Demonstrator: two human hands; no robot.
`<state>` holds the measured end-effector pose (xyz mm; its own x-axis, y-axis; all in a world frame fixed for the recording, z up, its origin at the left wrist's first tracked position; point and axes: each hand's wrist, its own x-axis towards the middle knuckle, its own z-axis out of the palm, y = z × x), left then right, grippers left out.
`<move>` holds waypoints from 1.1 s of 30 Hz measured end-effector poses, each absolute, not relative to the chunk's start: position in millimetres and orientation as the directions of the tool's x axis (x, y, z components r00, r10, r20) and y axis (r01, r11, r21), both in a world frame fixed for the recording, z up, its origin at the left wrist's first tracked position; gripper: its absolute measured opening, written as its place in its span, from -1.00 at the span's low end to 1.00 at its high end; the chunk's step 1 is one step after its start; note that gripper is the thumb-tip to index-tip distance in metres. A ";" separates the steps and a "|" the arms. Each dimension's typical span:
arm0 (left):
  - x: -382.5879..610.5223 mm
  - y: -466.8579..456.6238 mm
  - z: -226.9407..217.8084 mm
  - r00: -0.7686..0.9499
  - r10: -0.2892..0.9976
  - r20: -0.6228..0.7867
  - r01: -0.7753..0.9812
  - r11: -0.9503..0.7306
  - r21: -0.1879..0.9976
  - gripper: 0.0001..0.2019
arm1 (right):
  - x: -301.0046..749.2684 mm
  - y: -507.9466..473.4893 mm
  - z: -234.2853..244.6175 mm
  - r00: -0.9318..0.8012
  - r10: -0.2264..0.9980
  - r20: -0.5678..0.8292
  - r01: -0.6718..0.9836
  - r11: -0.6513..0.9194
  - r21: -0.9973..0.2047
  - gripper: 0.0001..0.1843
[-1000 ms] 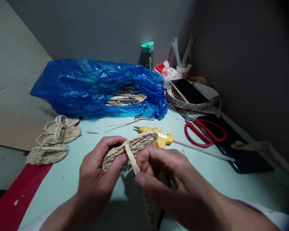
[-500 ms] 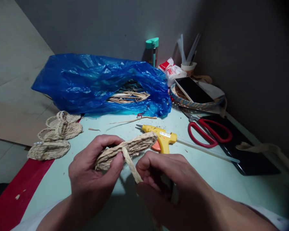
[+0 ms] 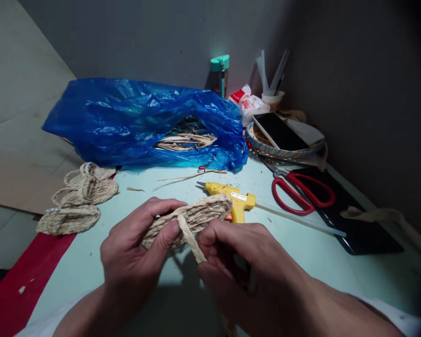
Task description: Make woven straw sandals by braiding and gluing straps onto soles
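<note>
My left hand (image 3: 143,238) is closed around a woven straw sole (image 3: 210,208), a flat oval of coiled, twisted straw. The sole is tilted, its far end toward the upper right. A twisted straw strand (image 3: 189,236) runs from under my left thumb down to my right hand (image 3: 231,252), whose thumb and forefinger pinch it. The strand's tail is partly hidden behind that hand. Just beyond the sole lies a yellow hot glue gun (image 3: 243,200) with a clear glue stick in its back. Several small woven straw sandals (image 3: 87,189) lie at the left.
A blue plastic bag (image 3: 126,121) of dry straw lies at the back. On the right are red-handled scissors (image 3: 294,201), a black tablet-like slab (image 3: 368,234) and a phone (image 3: 280,131) on a round basket. A green-lidded bottle (image 3: 220,65) stands by the wall.
The sole has shifted slightly to the right in my left hand. My right hand keeps its pinch on the strand, nearly unmoved. The camera view has shifted slightly.
</note>
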<state>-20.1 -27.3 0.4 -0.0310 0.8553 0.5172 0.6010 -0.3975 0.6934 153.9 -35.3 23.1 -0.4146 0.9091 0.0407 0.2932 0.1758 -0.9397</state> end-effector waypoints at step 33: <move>-32.4 -18.9 8.1 -0.002 0.893 0.450 0.531 -0.380 0.757 -0.87 | 164.6 -33.4 21.4 -0.530 0.841 0.105 0.182 0.234 -0.955 -0.77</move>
